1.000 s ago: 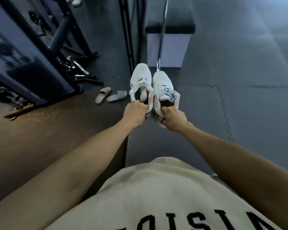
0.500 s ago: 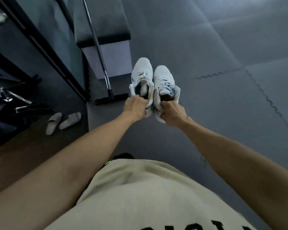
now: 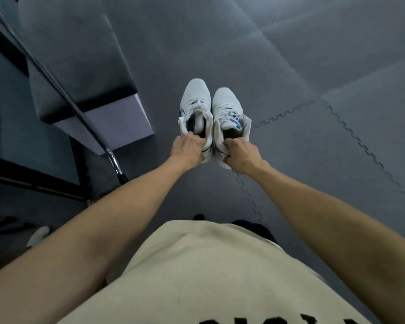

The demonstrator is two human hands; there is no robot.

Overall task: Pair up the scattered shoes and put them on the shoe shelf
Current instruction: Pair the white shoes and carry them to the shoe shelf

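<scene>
Over grey floor mats (image 3: 290, 66), white sneakers (image 3: 211, 108) side by side in both hands (image 3: 214, 153)

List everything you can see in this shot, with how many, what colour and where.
sneakers: 2, white with blue accents, held side by side above the floor at centre, left one and right one
floor mats: several, dark grey, interlocking, covering the floor
bench: 1, dark padded top on a pale base, upper left
metal bar: 1, dark, slanting across the bench at left
pale object: 1, whitish, lower left on the floor, too cut off to identify
shirt: 1, cream with black letters, bottom centre
left hand: 1, grips the left sneaker's heel
right hand: 1, grips the right sneaker's heel
</scene>
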